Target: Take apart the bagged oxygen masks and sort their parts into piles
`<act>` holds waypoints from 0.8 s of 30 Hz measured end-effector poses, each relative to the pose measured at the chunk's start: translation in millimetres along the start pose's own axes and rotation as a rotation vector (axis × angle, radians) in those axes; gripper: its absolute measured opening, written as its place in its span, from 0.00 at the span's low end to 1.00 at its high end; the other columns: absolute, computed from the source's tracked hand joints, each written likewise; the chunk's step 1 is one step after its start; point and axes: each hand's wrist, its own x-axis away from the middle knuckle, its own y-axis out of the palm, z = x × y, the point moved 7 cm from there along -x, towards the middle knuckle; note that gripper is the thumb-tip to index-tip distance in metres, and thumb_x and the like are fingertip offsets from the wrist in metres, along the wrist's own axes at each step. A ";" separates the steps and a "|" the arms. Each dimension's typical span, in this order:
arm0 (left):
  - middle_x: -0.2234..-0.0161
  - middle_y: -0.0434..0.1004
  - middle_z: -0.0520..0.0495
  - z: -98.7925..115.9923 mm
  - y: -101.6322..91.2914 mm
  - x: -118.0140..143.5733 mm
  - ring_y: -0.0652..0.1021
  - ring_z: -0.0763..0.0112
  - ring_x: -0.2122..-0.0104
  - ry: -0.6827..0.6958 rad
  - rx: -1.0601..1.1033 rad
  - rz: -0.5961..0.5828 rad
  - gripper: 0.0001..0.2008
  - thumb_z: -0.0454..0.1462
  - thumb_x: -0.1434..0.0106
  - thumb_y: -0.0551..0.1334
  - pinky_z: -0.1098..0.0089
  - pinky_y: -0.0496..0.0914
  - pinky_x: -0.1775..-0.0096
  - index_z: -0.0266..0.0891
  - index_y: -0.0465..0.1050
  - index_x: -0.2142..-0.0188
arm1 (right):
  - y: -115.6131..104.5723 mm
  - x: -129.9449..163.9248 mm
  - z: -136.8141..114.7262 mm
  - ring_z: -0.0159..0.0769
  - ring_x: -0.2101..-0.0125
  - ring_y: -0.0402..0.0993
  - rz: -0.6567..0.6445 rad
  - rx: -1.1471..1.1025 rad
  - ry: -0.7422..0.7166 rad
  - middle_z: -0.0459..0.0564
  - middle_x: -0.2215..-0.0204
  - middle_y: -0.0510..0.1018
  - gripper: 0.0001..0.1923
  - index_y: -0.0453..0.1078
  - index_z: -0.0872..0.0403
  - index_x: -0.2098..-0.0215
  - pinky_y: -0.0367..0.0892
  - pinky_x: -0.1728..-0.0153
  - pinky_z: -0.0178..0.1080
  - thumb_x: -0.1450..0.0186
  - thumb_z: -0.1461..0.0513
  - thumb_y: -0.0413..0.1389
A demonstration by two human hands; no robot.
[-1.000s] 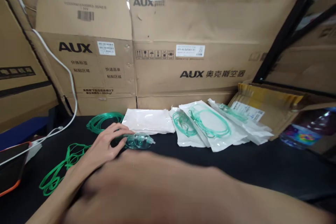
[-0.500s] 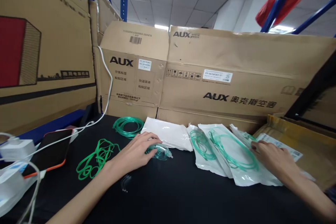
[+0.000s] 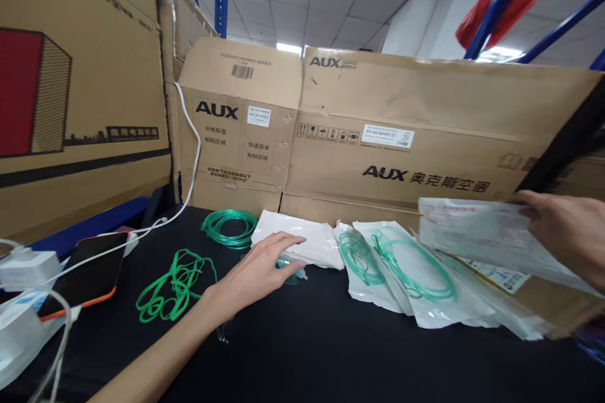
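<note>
left hand (image 3: 258, 274): lay fingers spread on a clear mask (image 3: 289, 266) on the black table (image 3: 331, 352)
right hand (image 3: 564, 233): gripped a white pouch (image 3: 477, 233), lifted above the sealed pouches (image 3: 406, 274)
behind: green tubing coil (image 3: 230, 227), cardboard boxes (image 3: 378, 132)

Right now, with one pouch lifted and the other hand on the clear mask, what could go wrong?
1. The right hand pinches the lifted pouch by one end, so it may sag or slip onto the pouch pile.
2. The left hand lies loosely over the clear mask; a nudge could push it under the flat white pouch.
3. The green strap loops lie beside the left forearm and could snag on it.
</note>
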 end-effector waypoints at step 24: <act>0.61 0.79 0.46 -73.1 -9.4 -35.0 0.77 0.68 0.64 -0.375 1.161 0.528 0.15 0.38 0.48 0.74 0.70 0.74 0.65 0.36 0.74 0.63 | 159.4 149.4 -195.7 0.46 0.68 0.81 -0.139 -0.950 -0.095 0.56 0.68 0.84 0.20 0.79 0.54 0.63 0.76 0.66 0.47 0.29 0.48 0.55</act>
